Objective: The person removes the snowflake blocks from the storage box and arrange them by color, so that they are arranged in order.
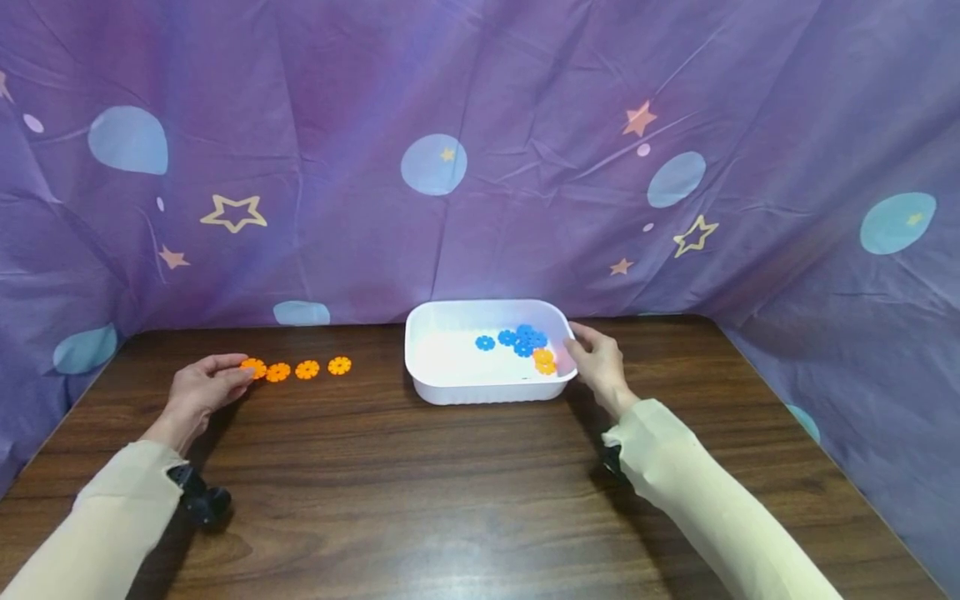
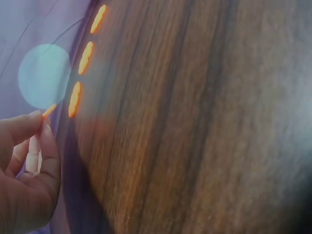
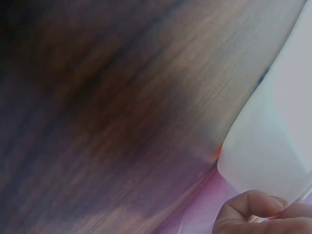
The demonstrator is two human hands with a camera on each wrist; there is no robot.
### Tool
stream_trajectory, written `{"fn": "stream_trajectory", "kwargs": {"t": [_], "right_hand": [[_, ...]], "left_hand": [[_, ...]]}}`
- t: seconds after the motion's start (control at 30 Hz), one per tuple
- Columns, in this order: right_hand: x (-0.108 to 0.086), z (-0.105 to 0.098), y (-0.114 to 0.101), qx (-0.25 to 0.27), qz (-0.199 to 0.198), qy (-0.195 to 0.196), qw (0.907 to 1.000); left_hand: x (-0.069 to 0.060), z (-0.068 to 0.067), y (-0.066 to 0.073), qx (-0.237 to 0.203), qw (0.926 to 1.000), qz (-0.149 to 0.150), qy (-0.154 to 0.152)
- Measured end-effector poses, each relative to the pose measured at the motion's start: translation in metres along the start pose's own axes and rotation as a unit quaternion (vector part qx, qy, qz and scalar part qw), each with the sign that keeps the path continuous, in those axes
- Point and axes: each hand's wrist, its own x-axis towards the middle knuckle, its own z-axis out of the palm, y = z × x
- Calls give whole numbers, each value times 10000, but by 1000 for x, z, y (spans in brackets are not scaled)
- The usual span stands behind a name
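Observation:
Between thumb and index finger, my left hand pinches an orange flower-shaped plastic disc, held just above the table at the left end of a row. Three more orange discs lie flat in that row to its right. My right hand grips the right rim of a white plastic tub, thumb on the inner side; in the right wrist view its curled fingers are at the tub's edge. Inside the tub are several blue flower discs and a few orange ones near the right wall.
The dark wood-grain table runs back to a purple curtain with stars and balloon shapes. The tub stands near the table's back edge, right of the row. A black wrist camera hangs under the left sleeve.

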Motion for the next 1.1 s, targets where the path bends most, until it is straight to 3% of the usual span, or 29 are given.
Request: {"fn": "stream_trajectory", "kwargs": {"t": [0.23, 0.63, 0.77, 0.93, 1.1], "right_hand": [[-1, -1, 0, 25, -17, 20, 10000], [0, 0, 1, -26, -6, -5, 10000], [0, 0, 1, -49, 11, 9, 10000], [-1, 0, 0, -40, 41, 26, 10000], [-1, 0, -1, 41, 0, 32, 10000]], "left_hand": [[1, -5, -1, 164, 9998, 25, 128], [7, -11, -4, 886, 9951, -197, 384], [6, -10, -4, 1617, 9846, -119, 657], [0, -8, -4, 2582, 9610, 243, 964], [-1, -5, -1, 2953, 9490, 393, 1033]]}}
